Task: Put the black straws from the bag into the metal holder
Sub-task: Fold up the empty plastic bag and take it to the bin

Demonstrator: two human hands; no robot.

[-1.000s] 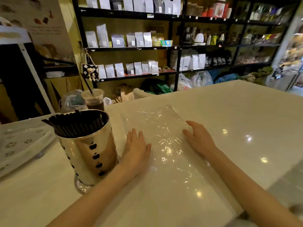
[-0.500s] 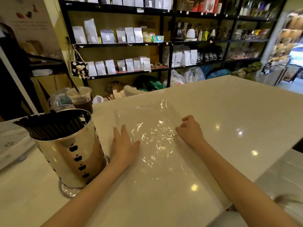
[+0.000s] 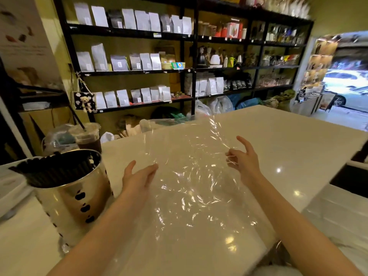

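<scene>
The clear plastic bag (image 3: 191, 176) is raised off the white counter (image 3: 278, 140) at its far end, and no straws show inside it. My right hand (image 3: 242, 161) pinches the bag's right edge between thumb and fingers. My left hand (image 3: 137, 177) is at the bag's left edge with fingers spread; a grip there cannot be made out. To the left stands the shiny metal holder (image 3: 75, 196) with dark cut-outs, filled with a bundle of black straws (image 3: 53, 170) lying slanted across its mouth.
An iced drink cup (image 3: 87, 136) with a black straw stands behind the holder. A white tray (image 3: 12, 188) lies at the far left. Black shelves (image 3: 179, 70) with pouches and kettles line the wall beyond the counter.
Both hands lay flat on the bag a second ago. The right hand then curled onto the edge and has lifted the bag's far end; the left hand has lifted off the counter.
</scene>
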